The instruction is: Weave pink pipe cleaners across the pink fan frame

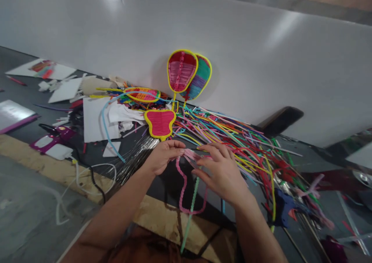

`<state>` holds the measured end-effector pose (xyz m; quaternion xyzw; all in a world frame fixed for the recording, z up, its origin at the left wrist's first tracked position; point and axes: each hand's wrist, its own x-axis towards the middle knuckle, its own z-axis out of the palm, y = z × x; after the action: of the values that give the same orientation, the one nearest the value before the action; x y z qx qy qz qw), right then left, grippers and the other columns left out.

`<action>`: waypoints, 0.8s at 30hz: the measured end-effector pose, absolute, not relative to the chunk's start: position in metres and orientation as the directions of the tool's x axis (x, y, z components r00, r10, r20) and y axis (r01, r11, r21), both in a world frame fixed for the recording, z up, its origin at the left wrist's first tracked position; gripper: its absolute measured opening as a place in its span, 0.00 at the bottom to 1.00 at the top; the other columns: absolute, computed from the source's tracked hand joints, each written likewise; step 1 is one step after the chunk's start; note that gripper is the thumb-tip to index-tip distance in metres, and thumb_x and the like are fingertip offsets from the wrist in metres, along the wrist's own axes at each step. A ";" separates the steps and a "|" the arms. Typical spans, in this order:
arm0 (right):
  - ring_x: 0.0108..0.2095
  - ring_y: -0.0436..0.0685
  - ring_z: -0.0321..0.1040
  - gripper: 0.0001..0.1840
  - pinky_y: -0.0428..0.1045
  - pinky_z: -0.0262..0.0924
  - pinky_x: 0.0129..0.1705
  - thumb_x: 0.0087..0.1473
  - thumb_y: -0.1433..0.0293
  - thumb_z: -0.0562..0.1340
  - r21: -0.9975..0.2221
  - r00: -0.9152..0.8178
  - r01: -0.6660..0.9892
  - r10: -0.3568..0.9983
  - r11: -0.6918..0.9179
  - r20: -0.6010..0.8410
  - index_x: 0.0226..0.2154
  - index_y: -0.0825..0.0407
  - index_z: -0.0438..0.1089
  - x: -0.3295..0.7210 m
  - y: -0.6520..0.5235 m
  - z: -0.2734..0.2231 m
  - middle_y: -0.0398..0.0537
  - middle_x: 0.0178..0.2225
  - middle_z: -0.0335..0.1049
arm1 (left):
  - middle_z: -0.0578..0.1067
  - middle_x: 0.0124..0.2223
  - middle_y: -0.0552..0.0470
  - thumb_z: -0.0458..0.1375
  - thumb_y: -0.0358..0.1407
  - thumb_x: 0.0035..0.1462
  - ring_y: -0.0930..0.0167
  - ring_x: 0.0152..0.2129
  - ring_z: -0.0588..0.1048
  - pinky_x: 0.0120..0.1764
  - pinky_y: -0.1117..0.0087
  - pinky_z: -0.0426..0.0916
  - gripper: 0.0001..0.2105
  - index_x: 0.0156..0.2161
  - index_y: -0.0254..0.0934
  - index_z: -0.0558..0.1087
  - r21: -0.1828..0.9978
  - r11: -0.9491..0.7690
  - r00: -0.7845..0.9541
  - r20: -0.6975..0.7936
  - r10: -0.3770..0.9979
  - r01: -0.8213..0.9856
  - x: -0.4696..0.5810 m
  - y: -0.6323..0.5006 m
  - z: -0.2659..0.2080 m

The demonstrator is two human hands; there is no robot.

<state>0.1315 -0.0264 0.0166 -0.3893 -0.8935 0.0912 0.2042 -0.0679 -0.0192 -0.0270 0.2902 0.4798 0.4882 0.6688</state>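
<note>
lower centre: pink chenille frame (185, 182) crossed by a green stem (194, 199); outline shaped, only its top apparently spanned by pale pink strands (190, 154), the rest unfilled. left hand (166, 156) pinches the strands; right hand (218, 170) curls alongside, grip unclear. upper centre: filled yellow-rimmed fans (182, 71).

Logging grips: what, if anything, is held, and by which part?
A pink frame: the left hand pinches pale pink strands at its top. Whether the right hand grips it cannot be told.
</note>
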 end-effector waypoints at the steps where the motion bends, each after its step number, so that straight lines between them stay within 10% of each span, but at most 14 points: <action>1: 0.53 0.65 0.56 0.06 0.63 0.51 0.53 0.50 0.63 0.65 -0.271 -0.613 0.684 0.736 0.677 0.288 0.31 0.46 0.74 0.128 -0.030 0.015 0.49 0.49 0.68 | 0.74 0.26 0.55 0.68 0.31 0.37 0.81 0.20 0.69 0.25 0.80 0.61 0.11 0.30 0.32 0.75 0.853 0.361 0.070 -0.362 0.930 -0.377 -0.068 -0.019 -0.027; 24: 0.50 0.61 0.59 0.07 0.59 0.57 0.51 0.50 0.75 0.60 -0.361 -0.576 0.626 0.722 0.691 0.383 0.25 0.49 0.71 0.116 -0.035 0.010 0.48 0.46 0.70 | 0.74 0.28 0.54 0.66 0.37 0.43 0.78 0.23 0.70 0.29 0.78 0.62 0.14 0.35 0.33 0.72 0.924 0.293 0.143 -0.264 0.954 -0.247 -0.070 -0.024 -0.028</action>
<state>0.1158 -0.0352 0.0101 -0.3819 -0.8828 0.0930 0.2572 -0.0698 -0.0244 -0.0276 0.3783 0.4669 0.4587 0.6546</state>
